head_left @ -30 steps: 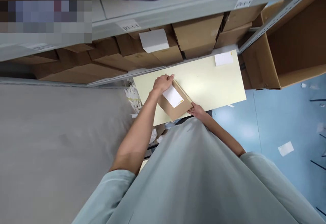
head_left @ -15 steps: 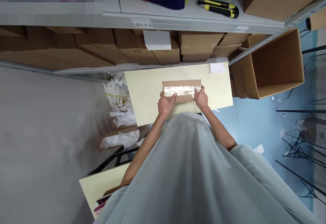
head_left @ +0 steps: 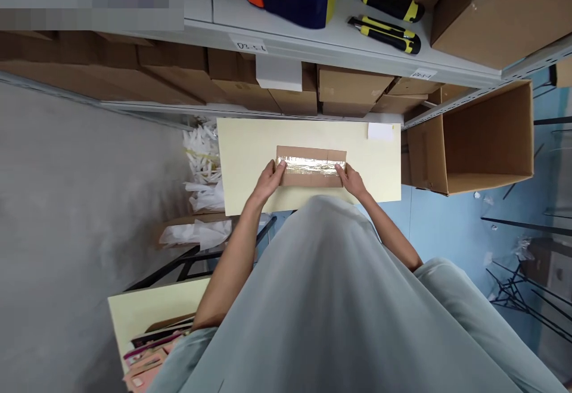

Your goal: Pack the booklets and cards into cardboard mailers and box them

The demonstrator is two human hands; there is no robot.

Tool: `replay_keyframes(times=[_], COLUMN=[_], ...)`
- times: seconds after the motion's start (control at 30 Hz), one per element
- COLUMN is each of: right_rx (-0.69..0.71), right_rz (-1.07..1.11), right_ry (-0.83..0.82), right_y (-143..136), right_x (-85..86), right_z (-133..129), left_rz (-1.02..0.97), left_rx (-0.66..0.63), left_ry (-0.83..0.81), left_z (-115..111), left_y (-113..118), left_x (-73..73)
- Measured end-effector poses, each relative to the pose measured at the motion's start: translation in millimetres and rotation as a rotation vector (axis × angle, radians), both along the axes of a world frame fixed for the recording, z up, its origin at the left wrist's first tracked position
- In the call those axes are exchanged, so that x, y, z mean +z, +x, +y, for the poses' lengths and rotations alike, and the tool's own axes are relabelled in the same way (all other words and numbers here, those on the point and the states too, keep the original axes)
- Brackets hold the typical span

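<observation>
A small flat cardboard box (head_left: 311, 181) with shiny clear packing tape along its middle is held over the pale yellow table (head_left: 243, 167). My left hand (head_left: 270, 180) grips its left end, thumb on the top face and fingers round the side. At the right end, my right hand (head_left: 351, 179) holds it the same way, thumb lying on the tape's edge. The fingers under the box are hidden. Beyond it, a white slip of paper (head_left: 380, 131) lies at the table's far right corner.
A metal shelf (head_left: 313, 40) above the table carries a tape dispenser (head_left: 292, 0) and box cutters (head_left: 386, 33). Cardboard boxes (head_left: 355, 85) line the level below. An open carton (head_left: 426, 155) stands right; white packing material (head_left: 202, 155) is at left, a second table (head_left: 129, 306) at lower left.
The box has shifted slightly left and its tilt has changed. My left hand has slid outward to the box's left end. The camera view has also moved, showing more of the lower-left table.
</observation>
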State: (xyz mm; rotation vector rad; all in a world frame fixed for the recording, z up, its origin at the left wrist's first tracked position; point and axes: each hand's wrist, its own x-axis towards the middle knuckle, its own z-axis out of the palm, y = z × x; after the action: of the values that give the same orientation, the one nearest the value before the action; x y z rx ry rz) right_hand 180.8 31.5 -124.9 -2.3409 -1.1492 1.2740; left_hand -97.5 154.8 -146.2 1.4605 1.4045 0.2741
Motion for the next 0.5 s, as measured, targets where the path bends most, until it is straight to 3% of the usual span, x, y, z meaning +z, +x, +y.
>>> replay_keyframes(times=[0.17, 0.37, 0.5], right_rx=[-0.024, -0.008, -0.024], right_rz=[0.038, 0.154, 0.149], right_ry=[0.092, 0.392, 0.309], right_y=[3, 29, 35], right_x=[-5.9, -8.5, -27.6], right_z=[-6, -22, -37], left_rz=[0.017, -0.239, -0.243], left_rx=[0.063, 0.086, 0.194], left_ry=[0.029, 0.061, -0.059], left_z=[-3, -31, -64], left_y=[1, -10, 3], left_x=[-8.0, -23.0, -43.8])
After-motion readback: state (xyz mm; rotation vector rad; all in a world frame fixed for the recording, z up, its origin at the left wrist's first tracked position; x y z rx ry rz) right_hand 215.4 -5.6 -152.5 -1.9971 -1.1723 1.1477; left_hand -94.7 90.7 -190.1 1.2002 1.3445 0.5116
